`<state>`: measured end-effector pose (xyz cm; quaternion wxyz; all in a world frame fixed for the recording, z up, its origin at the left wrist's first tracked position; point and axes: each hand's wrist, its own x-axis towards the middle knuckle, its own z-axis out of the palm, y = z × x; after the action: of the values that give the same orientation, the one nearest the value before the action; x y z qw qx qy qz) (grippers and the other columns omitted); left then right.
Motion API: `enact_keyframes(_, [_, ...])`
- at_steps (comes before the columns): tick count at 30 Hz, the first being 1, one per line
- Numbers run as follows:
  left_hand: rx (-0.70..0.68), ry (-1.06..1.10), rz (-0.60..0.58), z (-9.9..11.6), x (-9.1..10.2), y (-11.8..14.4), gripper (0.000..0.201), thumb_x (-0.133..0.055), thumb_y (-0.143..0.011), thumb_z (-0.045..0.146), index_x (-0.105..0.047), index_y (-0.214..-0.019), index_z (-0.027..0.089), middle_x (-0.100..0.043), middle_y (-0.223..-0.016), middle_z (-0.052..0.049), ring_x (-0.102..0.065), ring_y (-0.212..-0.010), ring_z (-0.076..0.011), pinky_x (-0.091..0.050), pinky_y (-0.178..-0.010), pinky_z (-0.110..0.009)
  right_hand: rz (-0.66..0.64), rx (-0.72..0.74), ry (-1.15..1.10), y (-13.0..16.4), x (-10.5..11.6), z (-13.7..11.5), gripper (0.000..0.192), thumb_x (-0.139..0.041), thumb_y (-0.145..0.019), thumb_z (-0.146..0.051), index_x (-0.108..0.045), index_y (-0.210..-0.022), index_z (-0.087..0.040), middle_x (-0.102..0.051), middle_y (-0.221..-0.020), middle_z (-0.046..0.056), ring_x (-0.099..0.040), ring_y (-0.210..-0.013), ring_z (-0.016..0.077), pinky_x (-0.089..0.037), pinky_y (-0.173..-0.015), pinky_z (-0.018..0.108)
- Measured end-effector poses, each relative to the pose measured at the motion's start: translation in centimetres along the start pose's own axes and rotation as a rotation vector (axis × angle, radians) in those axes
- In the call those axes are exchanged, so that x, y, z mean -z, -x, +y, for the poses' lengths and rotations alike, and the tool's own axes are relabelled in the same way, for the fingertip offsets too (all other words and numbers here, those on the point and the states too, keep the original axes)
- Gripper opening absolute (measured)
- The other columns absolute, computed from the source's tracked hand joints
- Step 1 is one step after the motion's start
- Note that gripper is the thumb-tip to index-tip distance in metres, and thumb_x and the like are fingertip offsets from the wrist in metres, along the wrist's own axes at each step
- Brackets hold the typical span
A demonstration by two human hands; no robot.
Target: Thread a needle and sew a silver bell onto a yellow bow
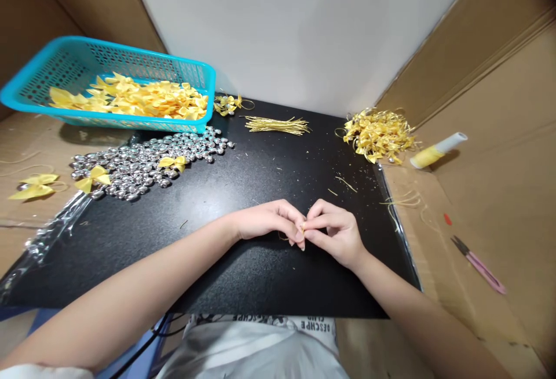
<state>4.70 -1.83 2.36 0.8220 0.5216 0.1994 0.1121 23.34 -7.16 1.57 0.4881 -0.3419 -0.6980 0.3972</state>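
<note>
My left hand (278, 221) and my right hand (337, 233) meet over the front middle of the black board. Both are closed in a pinch, fingertips touching, on a thin gold cord (303, 228). Most of the cord is hidden by the fingers, and a bit of a loop shows under my left hand. I cannot make out whether anything else is between the fingertips. Beyond the hands lies a bundle of cut gold cords (278, 126). To the left, silver beads (130, 167) are spread out, with a yellow ribbon bow (174, 163) on top of them.
A blue plastic basket (130, 119) of yellow bows stands at the back left. A pile of bows with gold loops (380, 135) lies back right. Beside it are a yellow-and-white tube (438, 150) and pink thread snips (480, 266). Cardboard walls (499, 95) flank the black board (208, 269).
</note>
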Motion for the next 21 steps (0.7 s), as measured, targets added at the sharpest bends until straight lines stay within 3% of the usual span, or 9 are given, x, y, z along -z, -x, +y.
enact_keyframes(5, [0.055,-0.033,-0.06,0.25,0.05,0.03,0.008,-0.071,-0.061,0.015,-0.077,-0.062,0.02,-0.07,-0.058,0.001,-0.054,-0.054,-0.0099,-0.042,-0.055,-0.021,-0.084,0.0,-0.035,-0.23,-0.02,-0.05,0.007,-0.075,-0.08,-0.033,-0.079,-0.081,-0.027,-0.065,-0.066,0.001,-0.057,-0.061,0.0132,-0.048,-0.059,0.029])
enact_keyframes(21, [0.09,-0.029,-0.118,0.27,0.15,-0.07,0.008,-0.072,-0.061,0.015,-0.077,-0.062,0.021,-0.072,-0.06,0.0,-0.057,-0.055,-0.0118,-0.045,-0.055,-0.022,-0.108,-0.036,-0.072,-0.14,-0.13,-0.08,0.008,-0.077,-0.077,-0.034,-0.079,-0.08,-0.026,-0.061,-0.063,0.0,-0.054,-0.059,0.0125,-0.046,-0.056,0.028])
